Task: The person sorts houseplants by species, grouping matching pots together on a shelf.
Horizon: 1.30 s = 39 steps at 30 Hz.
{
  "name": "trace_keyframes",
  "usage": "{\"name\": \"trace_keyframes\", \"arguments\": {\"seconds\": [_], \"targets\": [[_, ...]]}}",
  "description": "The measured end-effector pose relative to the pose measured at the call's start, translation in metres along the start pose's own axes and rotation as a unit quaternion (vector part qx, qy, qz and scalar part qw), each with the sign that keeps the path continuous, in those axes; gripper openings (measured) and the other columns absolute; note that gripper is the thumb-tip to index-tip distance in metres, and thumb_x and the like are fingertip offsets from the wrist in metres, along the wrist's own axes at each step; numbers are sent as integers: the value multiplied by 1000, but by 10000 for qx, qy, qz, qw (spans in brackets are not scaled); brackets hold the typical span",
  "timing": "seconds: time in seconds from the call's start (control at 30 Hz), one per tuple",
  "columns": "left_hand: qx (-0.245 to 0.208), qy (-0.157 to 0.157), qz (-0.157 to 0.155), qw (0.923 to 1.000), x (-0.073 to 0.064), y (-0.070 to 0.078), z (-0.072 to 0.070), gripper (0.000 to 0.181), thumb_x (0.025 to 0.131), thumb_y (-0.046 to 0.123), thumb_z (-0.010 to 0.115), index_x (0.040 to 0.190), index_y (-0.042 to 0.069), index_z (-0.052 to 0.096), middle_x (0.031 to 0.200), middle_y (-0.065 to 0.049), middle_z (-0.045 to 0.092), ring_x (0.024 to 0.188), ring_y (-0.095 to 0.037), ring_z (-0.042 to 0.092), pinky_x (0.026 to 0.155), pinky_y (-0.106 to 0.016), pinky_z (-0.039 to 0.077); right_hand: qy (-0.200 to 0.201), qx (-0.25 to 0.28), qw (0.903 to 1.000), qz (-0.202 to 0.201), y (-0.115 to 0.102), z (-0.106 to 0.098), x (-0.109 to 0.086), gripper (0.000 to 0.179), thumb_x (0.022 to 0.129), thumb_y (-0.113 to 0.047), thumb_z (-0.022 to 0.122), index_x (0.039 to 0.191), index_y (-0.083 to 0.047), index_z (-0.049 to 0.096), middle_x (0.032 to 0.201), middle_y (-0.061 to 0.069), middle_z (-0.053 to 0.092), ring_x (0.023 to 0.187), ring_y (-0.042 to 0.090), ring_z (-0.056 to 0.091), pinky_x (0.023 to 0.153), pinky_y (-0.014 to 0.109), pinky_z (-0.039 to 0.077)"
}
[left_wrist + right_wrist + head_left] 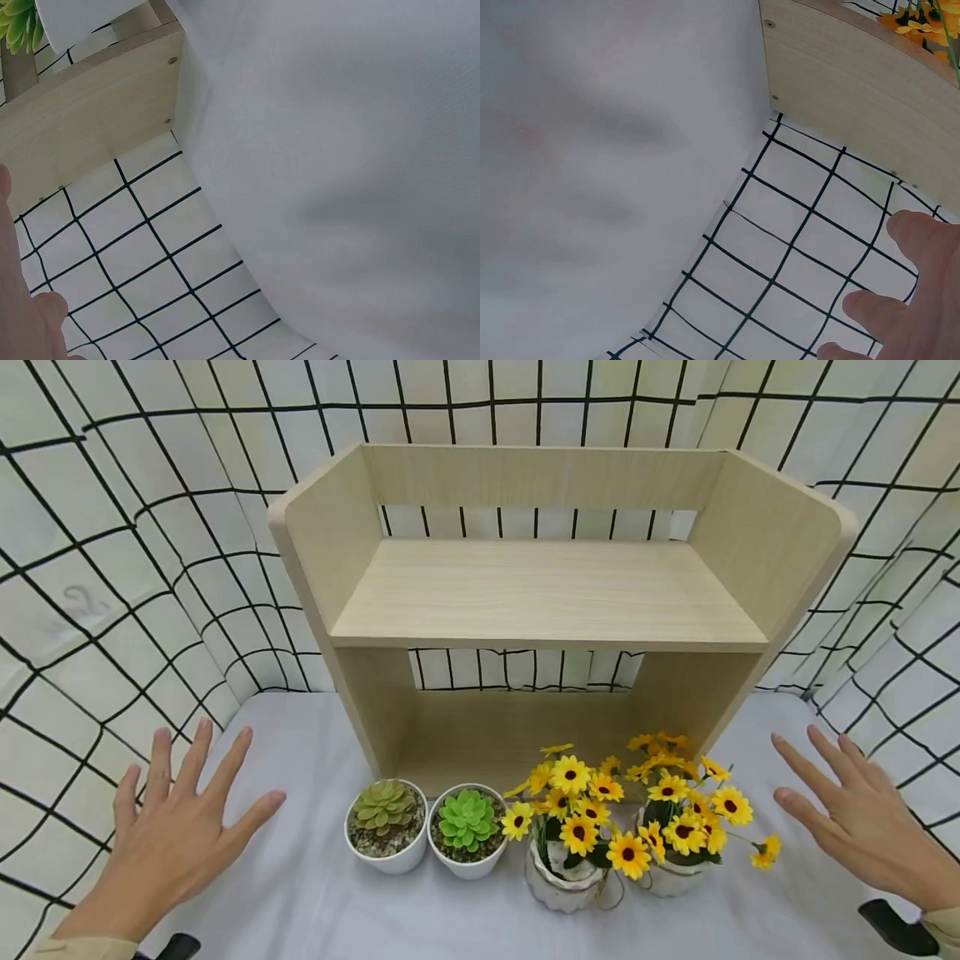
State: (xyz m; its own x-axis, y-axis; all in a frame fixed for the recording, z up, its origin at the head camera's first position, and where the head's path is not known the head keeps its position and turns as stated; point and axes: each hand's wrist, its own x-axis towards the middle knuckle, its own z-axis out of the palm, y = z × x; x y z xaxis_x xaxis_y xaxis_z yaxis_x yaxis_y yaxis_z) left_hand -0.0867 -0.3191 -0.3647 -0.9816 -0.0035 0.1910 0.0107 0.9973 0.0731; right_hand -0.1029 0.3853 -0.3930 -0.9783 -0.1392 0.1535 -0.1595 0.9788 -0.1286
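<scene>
My left hand [176,827] is held with its fingers spread at the left, beside a white pot with a dull green succulent [386,807]. Next to that pot stands another white pot with a bright green succulent [468,820]. Over at the right, my right hand [855,810] has its fingers extended and holds nothing. Nearest to it is a pot of yellow flowers [678,827], and a second flower pot [564,887] stands just left of that one. Both wrist views catch part of a hand, the left fingers [26,300] and the right fingers [915,247].
A two-tier light wooden shelf [547,589] stands behind the pots, its upper board bare. White cloth [300,893] covers the table. Black wire grid panels [150,577] with white sheeting behind them enclose the back and sides.
</scene>
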Motion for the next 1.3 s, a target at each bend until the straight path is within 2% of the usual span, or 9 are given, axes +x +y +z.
{"name": "trace_keyframes", "arguments": {"seconds": [0.23,0.4,0.63,1.0,1.13,1.3], "targets": [[-55,8,-49,10000,-2,-5,8,89,98,69,46,167,30,7,174,-21,-4,157,-50,-23,120,-73,-16,-93,42,9999,10,-2,6,1,74,107,-49,44,167,-26,9,169,35,5,150,68,-3,115,83,-6],[-77,64,-14,9999,1,-6,8,89,98,68,46,168,30,6,175,-21,-5,157,-48,-25,120,-73,-16,-77,121,9999,-41,-5,10,4,73,107,-49,45,167,-27,10,170,34,6,151,67,-1,114,84,-3],[-53,-99,-161,9998,7,-6,2,91,98,70,43,168,28,3,173,-24,-6,156,-53,-23,116,-79,-9,104,258,9994,-215,-9,12,9,73,107,-46,46,167,-27,12,169,34,10,152,66,2,117,81,-3],[27,34,-58,10000,23,1,-16,95,97,72,44,168,25,2,173,-23,-10,156,-50,-26,115,-79,-8,401,273,9982,-341,-12,5,15,72,107,-45,47,167,-26,13,170,32,11,153,65,5,116,82,-2],[16,142,-12,9999,27,4,-20,94,97,71,44,168,25,3,174,-22,-7,157,-47,-28,117,-77,-9,611,471,9961,-419,-14,5,15,67,108,-41,47,166,-22,21,168,33,19,148,67,19,113,84,7],[27,261,119,9996,32,11,-23,93,96,71,46,168,27,6,175,-20,-4,158,-44,-27,120,-75,-10,786,780,9936,-235,-23,4,14,64,106,-37,54,161,-14,34,161,35,32,137,66,33,101,87,16]]}}
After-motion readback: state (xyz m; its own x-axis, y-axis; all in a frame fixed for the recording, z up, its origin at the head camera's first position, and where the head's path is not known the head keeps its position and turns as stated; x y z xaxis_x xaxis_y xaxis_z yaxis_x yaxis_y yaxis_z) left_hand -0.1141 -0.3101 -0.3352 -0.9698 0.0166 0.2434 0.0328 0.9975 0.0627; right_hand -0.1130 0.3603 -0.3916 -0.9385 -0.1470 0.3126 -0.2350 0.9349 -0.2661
